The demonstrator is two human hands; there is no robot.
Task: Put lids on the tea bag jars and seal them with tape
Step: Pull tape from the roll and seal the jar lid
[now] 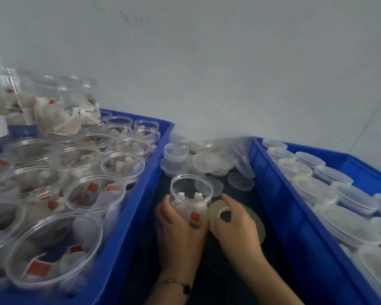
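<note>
The left hand (pixel 180 225) is wrapping its fingers (pixel 194 224) around an open jar (pixel 190 200) of tea bags, standing on the dark surface (pixel 218 278) between two blue bins (pixel 141 194). The right hand (pixel 235 223) is gripping a roll of tape (pixel 218 211) just beside the jar. Loose lids (pixel 207 161) are lying behind it.

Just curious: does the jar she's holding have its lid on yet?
Not yet. The jar in the left hand shows an open rim, tea bags visible inside.
</note>
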